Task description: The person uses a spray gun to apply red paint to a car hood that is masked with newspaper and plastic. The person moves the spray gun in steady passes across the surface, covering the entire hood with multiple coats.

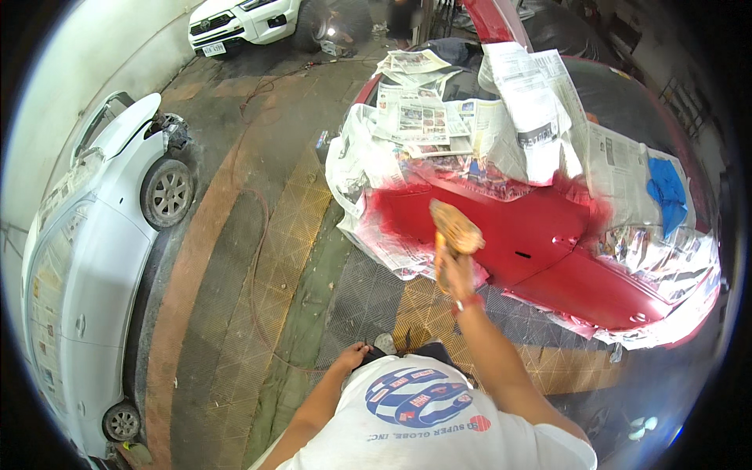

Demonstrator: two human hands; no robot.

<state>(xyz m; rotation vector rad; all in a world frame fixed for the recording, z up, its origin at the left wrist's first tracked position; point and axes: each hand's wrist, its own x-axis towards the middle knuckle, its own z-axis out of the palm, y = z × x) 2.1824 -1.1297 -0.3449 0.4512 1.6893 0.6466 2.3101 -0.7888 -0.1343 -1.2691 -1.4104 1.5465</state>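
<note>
A white car [110, 258] stands along the left, paper over its windows, with a white pickup [249, 25] beyond it at the top. A thin hose [255, 274] winds across the matted floor [235, 368] toward the person's waist. The left hand [352, 357] is at the waist, fingers curled beside something dark; I cannot tell whether it grips anything. Right of it, the right hand [456, 274] is closed around a tan-orange tool [457, 227], blurred, perhaps a wrapped spray gun. The tool is out over the left part of the red panel [533, 227]; whether it touches is unclear. Newspaper [415, 116] rings the panel, tinged red along its border, and a blue sheet [666, 192] lies on the paper to the right. From here, the hose could catch a foot or tug at the person if it snags; a tool dipping too low could mark the panel; a loose newspaper edge could lift in moving air and stick to the red if that is wet, or let colour under it. As for writing, the pickup carries a number plate, the shirt [345, 423] has a blue printed emblem with lettering and a small red mark, and the newspaper shows headlines and columns mostly too small to read.
</note>
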